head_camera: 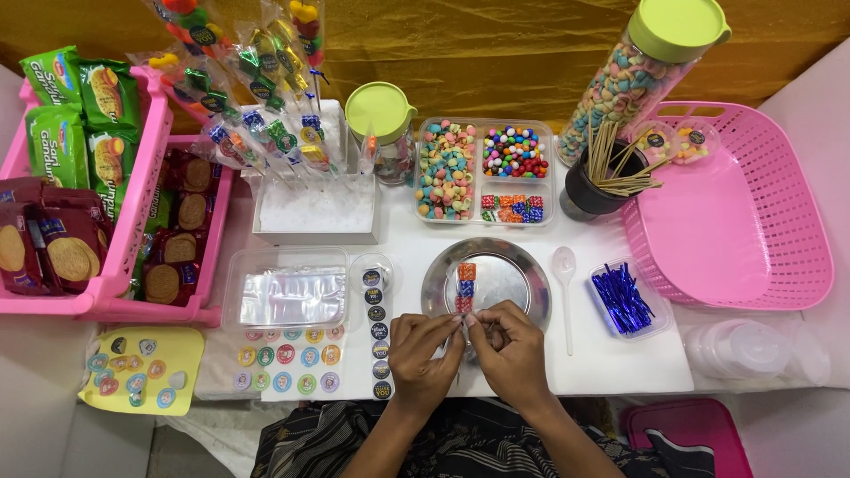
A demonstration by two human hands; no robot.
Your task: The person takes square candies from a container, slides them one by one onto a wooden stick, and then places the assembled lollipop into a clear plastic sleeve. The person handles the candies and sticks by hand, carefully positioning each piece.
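My left hand (423, 352) and my right hand (508, 347) meet fingertip to fingertip at the near rim of a round steel plate (518, 281). Between them they pinch the near end of a skewer of wrapped candies (465, 285), a short row of red, blue and orange pieces lying over the plate. What exactly each finger grips is hidden by the knuckles.
A divided clear tray of sweets (482, 168), green-lidded jars (382, 115), a black cup of wooden sticks (595, 188), a white spoon (564, 265), blue twist ties (622, 297), a pink basket (735, 212), sticker sheets (288, 358), clear bags (288, 296), finished skewers (257, 80) and pink crates of biscuit packs (88, 177).
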